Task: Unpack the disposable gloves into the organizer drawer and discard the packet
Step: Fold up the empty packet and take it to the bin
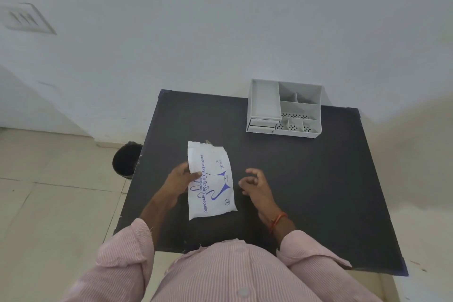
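Note:
A white glove packet (215,174) with blue print lies lengthwise over the dark table (306,179), its far end torn open. My left hand (180,181) grips the packet's left edge, thumb on top. My right hand (255,185) hovers just right of the packet with fingers loosely curled and apart, holding nothing. The grey organizer (285,108) stands at the table's far edge, with a long tray section on its left, small closed drawers (262,126) below it, and several open compartments on the right.
A black bin (126,159) stands on the tiled floor beside the table's left edge. A white wall rises behind the table. An orange thread bracelet (277,222) is on my right wrist.

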